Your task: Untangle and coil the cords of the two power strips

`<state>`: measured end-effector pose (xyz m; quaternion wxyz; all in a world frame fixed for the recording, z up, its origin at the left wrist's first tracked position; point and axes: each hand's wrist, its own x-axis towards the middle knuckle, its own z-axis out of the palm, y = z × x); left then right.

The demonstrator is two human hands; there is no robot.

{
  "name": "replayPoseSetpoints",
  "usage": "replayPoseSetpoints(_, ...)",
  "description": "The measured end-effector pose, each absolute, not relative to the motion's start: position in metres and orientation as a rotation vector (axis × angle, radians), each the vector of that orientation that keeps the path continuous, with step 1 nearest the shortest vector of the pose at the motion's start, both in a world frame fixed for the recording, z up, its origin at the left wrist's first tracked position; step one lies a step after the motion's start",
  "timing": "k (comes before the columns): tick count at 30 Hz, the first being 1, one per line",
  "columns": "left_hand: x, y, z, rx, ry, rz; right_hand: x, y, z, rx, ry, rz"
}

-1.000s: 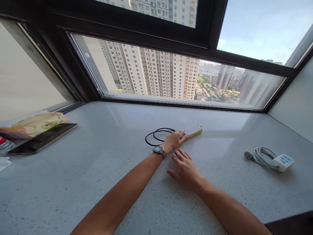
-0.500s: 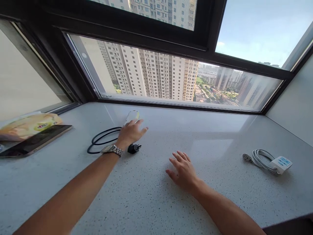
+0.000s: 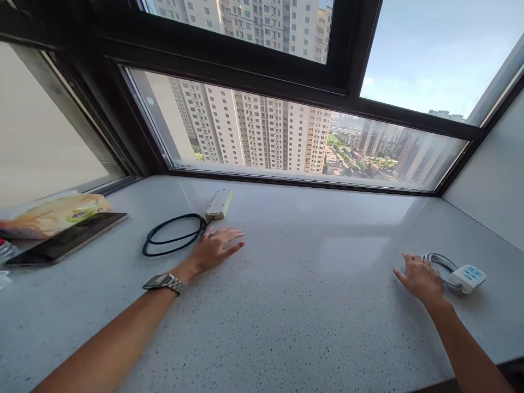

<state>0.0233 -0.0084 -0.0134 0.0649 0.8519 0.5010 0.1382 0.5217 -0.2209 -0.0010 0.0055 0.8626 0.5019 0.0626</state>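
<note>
Fingers loosely spread, thumb apart, the left hand (image 3: 216, 246) is just near of the cream power strip (image 3: 219, 204) and black cable (image 3: 203, 222), far left; contact is unclear. The right hand (image 3: 421, 277), fingers parted, overlaps the grey coiled cable (image 3: 440, 257) of the white power strip (image 3: 469, 277) at right; touch cannot be told. A yellow packet (image 3: 57, 215) lies left, contents hidden.

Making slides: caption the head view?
At a speckled counter, left hand near black cable, right hand near grey cable.
</note>
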Motion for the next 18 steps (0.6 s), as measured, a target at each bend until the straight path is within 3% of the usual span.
replayPoseSetpoints(3, 0.040, -0.022, -0.011, 2.600, 1.526, 0.696, 0.557, -0.227, -0.004, 2.711, 1.514, 0.033)
replayPoseSetpoints(6, 0.069, -0.060, -0.010, 2.644, 1.421, 0.911, 0.553, -0.218, -0.006, 2.691, 1.650, 0.122)
replayPoseSetpoints(9, 0.103, -0.099, -0.012, 2.712, 1.190, 0.820, 0.509, -0.207, 0.000, 2.630, 1.953, 0.085)
replayPoseSetpoints(13, 0.150, -0.132, -0.018, 2.652, 0.984, 0.659, 0.417, -0.203, 0.023, 2.379, 2.719, -0.225)
replayPoseSetpoints(18, 0.185, -0.146, -0.027, 2.135, 0.592, 0.860, 0.332, -0.193, 0.036, 2.123, 3.436, -0.725)
